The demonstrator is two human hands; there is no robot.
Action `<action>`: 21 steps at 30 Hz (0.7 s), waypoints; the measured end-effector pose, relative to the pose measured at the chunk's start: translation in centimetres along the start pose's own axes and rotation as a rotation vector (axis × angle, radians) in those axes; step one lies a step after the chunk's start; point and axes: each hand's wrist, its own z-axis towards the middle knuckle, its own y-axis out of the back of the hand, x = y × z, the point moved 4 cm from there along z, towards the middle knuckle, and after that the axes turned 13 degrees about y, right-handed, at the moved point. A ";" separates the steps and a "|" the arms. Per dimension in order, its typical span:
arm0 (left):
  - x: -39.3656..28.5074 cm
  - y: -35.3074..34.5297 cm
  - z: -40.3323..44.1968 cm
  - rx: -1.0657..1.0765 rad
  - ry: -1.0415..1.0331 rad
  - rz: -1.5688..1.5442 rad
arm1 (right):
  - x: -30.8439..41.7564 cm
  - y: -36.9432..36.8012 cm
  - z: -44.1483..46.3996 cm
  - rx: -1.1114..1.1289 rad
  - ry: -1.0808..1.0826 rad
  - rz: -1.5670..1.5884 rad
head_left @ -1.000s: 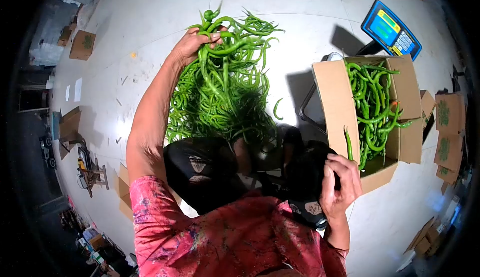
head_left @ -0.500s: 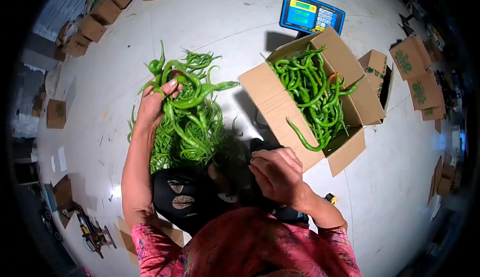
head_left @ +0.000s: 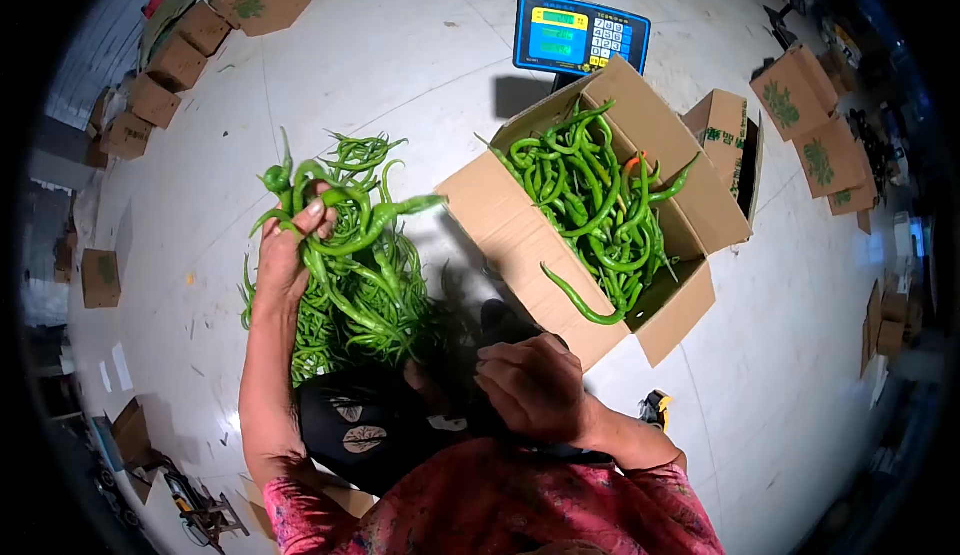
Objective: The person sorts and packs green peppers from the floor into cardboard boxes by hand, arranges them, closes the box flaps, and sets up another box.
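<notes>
Several long green peppers (head_left: 355,238) are gripped in my left hand (head_left: 290,245), above a large heap of green peppers (head_left: 375,305) on the floor. My right hand (head_left: 535,387) is curled closed near my knees, right of the heap; whether anything is inside its fingers is hidden. An open cardboard box (head_left: 515,238) at the right holds many green peppers (head_left: 600,190), one with a red part. A single curved pepper (head_left: 580,295) lies across the box's near flap.
Behind the box stands a scale display (head_left: 580,35) with lit digits. Another carton (head_left: 722,135) is beside the box. More cartons line the back left (head_left: 262,0) and far right (head_left: 795,95). A small stand (head_left: 200,510) is at the lower left.
The view has swung toward the box, so heap and box appear further left. My left hand still holds its peppers, now raised off the heap. My right hand has moved from beside the box toward my knees.
</notes>
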 end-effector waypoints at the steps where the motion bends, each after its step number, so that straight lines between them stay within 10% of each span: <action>1: -0.4 -0.2 0.0 0.017 -0.030 -0.014 | 0.0 -0.1 -0.1 -0.019 0.009 0.004; 12: -4.6 -17.4 1.3 0.513 -0.057 -0.227 | 0.4 -0.3 -0.2 0.009 0.063 0.010; 16: -0.8 -23.1 3.7 0.265 -0.088 0.373 | 0.3 0.0 -0.2 -0.016 0.057 -0.022; 21: 5.7 -21.8 6.5 0.230 0.042 0.032 | 0.1 0.6 -0.3 -0.031 0.058 -0.039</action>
